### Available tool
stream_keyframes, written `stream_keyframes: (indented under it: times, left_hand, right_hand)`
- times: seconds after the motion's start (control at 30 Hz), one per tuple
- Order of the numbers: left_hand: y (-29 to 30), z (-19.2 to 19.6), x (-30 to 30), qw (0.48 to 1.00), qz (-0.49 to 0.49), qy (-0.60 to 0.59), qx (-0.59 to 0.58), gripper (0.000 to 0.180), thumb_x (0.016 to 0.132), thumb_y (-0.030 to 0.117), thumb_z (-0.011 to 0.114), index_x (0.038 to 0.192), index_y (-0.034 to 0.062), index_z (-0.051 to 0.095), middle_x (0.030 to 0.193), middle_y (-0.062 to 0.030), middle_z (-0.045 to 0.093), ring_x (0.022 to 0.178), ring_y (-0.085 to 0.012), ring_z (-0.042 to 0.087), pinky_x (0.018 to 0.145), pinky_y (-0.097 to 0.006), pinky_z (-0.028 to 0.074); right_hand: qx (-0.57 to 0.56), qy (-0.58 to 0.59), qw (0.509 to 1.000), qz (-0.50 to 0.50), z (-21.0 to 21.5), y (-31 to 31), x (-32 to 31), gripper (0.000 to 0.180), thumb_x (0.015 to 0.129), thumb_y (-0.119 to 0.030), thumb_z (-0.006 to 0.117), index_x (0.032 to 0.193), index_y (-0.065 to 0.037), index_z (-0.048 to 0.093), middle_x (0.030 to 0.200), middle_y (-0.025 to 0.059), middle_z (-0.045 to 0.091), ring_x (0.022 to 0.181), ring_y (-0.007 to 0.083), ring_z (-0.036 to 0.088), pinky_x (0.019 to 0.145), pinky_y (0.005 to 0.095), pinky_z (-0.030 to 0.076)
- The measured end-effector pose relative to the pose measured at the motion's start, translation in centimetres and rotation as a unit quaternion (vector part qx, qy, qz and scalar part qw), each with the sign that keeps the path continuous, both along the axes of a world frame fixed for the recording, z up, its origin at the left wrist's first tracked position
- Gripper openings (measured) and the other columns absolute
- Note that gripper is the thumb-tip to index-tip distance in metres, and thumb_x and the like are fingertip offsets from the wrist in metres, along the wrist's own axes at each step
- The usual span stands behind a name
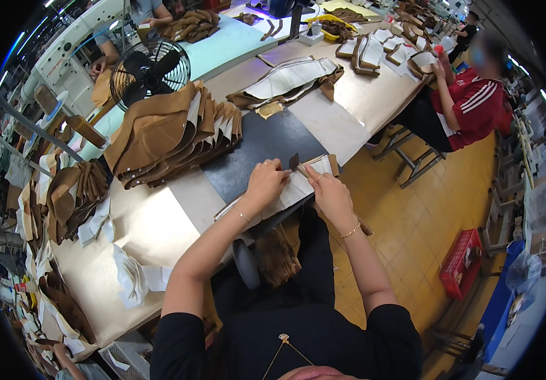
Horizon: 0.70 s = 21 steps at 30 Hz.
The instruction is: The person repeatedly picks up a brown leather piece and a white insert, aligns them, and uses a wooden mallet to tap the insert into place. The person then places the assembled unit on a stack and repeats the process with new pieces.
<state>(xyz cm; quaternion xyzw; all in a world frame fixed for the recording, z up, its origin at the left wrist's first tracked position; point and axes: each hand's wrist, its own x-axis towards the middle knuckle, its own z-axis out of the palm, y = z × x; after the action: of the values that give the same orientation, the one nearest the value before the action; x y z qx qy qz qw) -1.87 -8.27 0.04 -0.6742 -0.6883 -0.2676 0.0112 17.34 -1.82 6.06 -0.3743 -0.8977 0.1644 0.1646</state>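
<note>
On long shiny beige table (89,272): fanned stack of brown sheet panels (159,130) with pale undersides at left, smooth dark-grey rectangular mat (266,139) beside it. At mat's near edge, narrow white-faced panel (293,193) with brown trim, under left hand (269,182) and right hand (330,195). Close together, fingers bent by small dark flat piece (294,161); can't tell exact grip.
</note>
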Motion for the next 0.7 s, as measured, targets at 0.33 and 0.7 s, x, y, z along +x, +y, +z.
stream_keyframes:
  times: [0.33, 0.7]
  left_hand:
    - [-0.3, 0.7, -2.4, 0.912, 0.041, -0.374, -0.165, 0.019, 0.08, 0.014, 0.072, 0.094, 0.0023, 0.074, 0.093, -0.0158, 0.066, 0.096, -0.0333, 0.063, 0.084, -0.041, 0.052]
    - [-1.9, 1.0, 0.0, 0.997, 0.021, -0.003, -0.072, 0.011, 0.082, 0.013, 0.065, 0.086, 0.0104, 0.074, 0.09, -0.0075, 0.063, 0.092, -0.0264, 0.062, 0.081, -0.04, 0.044]
  right_hand:
    - [-0.014, -0.024, 1.0, -0.004, -1.3, -0.1, 0.2, 0.036, 0.1, -0.027, 0.053, 0.135, -0.024, 0.059, 0.082, 0.0141, 0.061, 0.076, 0.0349, 0.063, 0.069, 0.0456, 0.051]
    - [-0.011, -0.006, 1.0, 0.007, 0.4, -1.3, -0.5, 0.036, 0.099, -0.025, 0.054, 0.134, -0.022, 0.06, 0.083, 0.0131, 0.061, 0.074, 0.0351, 0.063, 0.067, 0.0455, 0.052]
